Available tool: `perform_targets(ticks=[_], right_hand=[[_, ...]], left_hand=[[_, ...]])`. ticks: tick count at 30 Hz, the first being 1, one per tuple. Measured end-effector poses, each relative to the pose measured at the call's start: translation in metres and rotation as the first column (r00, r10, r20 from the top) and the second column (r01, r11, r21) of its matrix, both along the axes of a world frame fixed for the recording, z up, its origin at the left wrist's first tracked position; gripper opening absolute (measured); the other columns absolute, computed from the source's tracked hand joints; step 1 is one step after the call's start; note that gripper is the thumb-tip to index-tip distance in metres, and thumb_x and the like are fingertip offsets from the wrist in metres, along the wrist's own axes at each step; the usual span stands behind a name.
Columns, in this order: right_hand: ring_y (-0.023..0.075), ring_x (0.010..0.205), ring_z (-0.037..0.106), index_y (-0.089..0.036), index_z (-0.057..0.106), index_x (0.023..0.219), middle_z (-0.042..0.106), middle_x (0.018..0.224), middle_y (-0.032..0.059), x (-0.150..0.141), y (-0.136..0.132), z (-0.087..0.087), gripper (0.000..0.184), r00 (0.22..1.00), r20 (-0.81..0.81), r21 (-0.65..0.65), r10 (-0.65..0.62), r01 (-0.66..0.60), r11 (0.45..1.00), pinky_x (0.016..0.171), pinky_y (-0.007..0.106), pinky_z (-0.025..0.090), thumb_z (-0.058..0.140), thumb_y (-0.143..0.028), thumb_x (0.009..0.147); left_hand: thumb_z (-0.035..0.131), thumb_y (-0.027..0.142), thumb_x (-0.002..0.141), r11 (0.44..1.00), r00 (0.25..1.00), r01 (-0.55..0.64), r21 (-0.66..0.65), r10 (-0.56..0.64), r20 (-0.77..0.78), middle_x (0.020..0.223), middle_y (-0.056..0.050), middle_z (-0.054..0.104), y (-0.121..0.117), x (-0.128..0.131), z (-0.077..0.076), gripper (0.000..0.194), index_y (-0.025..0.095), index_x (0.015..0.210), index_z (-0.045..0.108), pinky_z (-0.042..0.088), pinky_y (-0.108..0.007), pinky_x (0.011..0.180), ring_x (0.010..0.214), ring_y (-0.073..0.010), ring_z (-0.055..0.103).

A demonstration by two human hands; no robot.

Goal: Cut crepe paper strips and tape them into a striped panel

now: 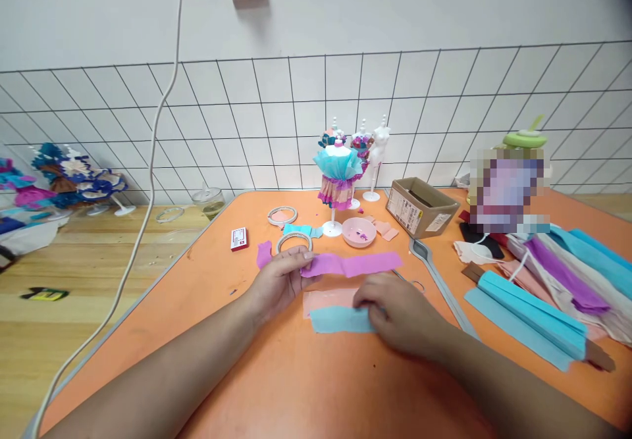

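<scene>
Head view: purple crepe strip (365,264) in left hand

Orange desk (237,380) carries all. Left hand (289,273): fingers clamped on strip's end, held above desk. Right hand (390,304): fingers curled at blue strip (338,320); grip cannot be told.

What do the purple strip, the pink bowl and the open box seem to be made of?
The purple strip in the left hand is likely matte crepe or tissue paper: thin, with soft creases. The pink bowl looks smooth, probably plastic, though ceramic is possible. The open box looks like matte brown cardboard, with stiff walls and stuck-on labels.
</scene>
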State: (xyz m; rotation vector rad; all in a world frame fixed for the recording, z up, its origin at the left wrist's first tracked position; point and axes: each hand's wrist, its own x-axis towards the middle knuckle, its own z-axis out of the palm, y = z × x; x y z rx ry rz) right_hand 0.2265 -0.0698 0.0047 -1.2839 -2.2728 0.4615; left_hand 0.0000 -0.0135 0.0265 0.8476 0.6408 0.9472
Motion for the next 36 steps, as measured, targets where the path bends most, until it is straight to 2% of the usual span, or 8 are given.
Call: perform_targets(ticks=[3, 5, 8, 10, 15, 20, 25, 36], right_hand=[[0.0167, 0.061, 0.049, -0.02, 0.052, 0.059, 0.051, 0.061, 0.0024, 0.013, 0.002, 0.008, 0.02, 0.921, -0.312, 0.056, -0.231, 0.261, 0.964, 0.056, 0.028, 0.035, 0.039, -0.01, 0.071], [0.021, 0.08, 0.055, -0.02, 0.059, 0.081, 0.06, 0.082, 0.0065, 0.019, 0.0, 0.014, 0.022, 0.826, -0.502, 0.079, -0.255, 0.337, 0.938, 0.067, 0.031, 0.041, 0.038, -0.018, 0.079], [0.0282, 0.133, 0.029, -0.025, 0.035, 0.138, 0.036, 0.144, 0.0074, 0.015, -0.007, 0.019, 0.052, 0.863, -0.496, -0.033, -0.093, 0.088, 0.996, 0.102, 0.042, 0.03, 0.037, -0.042, 0.089], [0.0284, 0.14, 0.012, -0.029, 0.019, 0.147, 0.025, 0.151, 0.0046, 0.005, -0.012, 0.018, 0.066, 0.894, -0.447, -0.205, 0.037, -0.142, 0.968, 0.108, 0.048, 0.021, 0.036, -0.056, 0.089], [0.0267, 0.11, 0.054, -0.026, 0.033, 0.141, 0.058, 0.121, 0.0104, -0.008, -0.011, 0.009, 0.075, 0.802, -0.597, -0.464, 0.029, -0.375, 0.802, 0.09, 0.041, 0.044, 0.064, -0.051, 0.077], [0.0182, 0.083, 0.06, -0.019, 0.056, 0.119, 0.063, 0.097, 0.0061, 0.013, 0.001, 0.014, 0.054, 0.801, -0.594, -0.599, -0.076, -0.377, 0.706, 0.071, 0.029, 0.048, 0.071, -0.041, 0.072], [0.012, 0.066, 0.057, -0.018, 0.059, 0.11, 0.06, 0.078, 0.0013, 0.034, 0.013, 0.015, 0.043, 0.8, -0.564, -0.649, -0.203, -0.277, 0.709, 0.061, 0.025, 0.046, 0.069, -0.041, 0.076], [0.0118, 0.059, 0.057, -0.017, 0.056, 0.114, 0.057, 0.072, 0.0002, 0.05, 0.024, 0.013, 0.048, 0.827, -0.472, -0.661, -0.306, -0.102, 0.744, 0.061, 0.029, 0.052, 0.065, -0.047, 0.078]], left_hand=[[0.067, 0.021, 0.074, 0.993, 0.995, 0.099, 0.058, -0.101, 0.018, 0.06, 0.002, 0.047, -0.005, 0.001, 0.001, 0.02, 0.014, 0.062, 0.054, 0.044, -0.02, 0.06, 0.058, -0.0077, 0.048], [0.068, 0.023, 0.074, 0.976, 0.98, 0.192, 0.098, -0.195, 0.023, 0.063, -0.001, 0.054, -0.01, 0.003, 0.003, 0.021, 0.014, 0.061, 0.053, 0.04, -0.02, 0.056, 0.059, -0.0091, 0.049], [0.069, 0.027, 0.072, 0.928, 0.939, 0.343, 0.149, -0.344, -0.019, 0.079, -0.008, 0.065, -0.018, 0.005, 0.005, 0.022, 0.014, 0.062, 0.053, 0.038, -0.024, 0.057, 0.066, -0.0148, 0.056], [0.069, 0.028, 0.071, 0.899, 0.914, 0.405, 0.17, -0.401, -0.055, 0.086, -0.011, 0.067, -0.022, 0.007, 0.006, 0.022, 0.014, 0.063, 0.054, 0.039, -0.026, 0.06, 0.072, -0.0188, 0.059], [0.07, 0.03, 0.07, 0.912, 0.932, 0.361, 0.194, -0.355, -0.068, 0.093, -0.012, 0.069, -0.023, 0.005, 0.009, 0.024, 0.015, 0.063, 0.053, 0.04, -0.03, 0.066, 0.079, -0.0224, 0.061], [0.07, 0.03, 0.07, 0.948, 0.973, 0.212, 0.236, -0.183, -0.138, 0.097, -0.012, 0.07, -0.007, -0.004, 0.009, 0.024, 0.015, 0.062, 0.053, 0.038, -0.028, 0.065, 0.076, -0.0197, 0.059], [0.071, 0.03, 0.071, 0.946, 0.974, 0.124, 0.299, -0.059, -0.219, 0.093, -0.009, 0.069, 0.011, -0.014, 0.002, 0.022, 0.015, 0.063, 0.056, 0.037, -0.027, 0.065, 0.073, -0.017, 0.057], [0.068, 0.031, 0.071, 0.861, 0.803, 0.266, 0.433, 0.05, -0.593, 0.079, -0.005, 0.067, 0.025, -0.026, -0.007, 0.025, 0.022, 0.094, 0.073, 0.043, -0.029, 0.063, 0.067, -0.018, 0.058]])
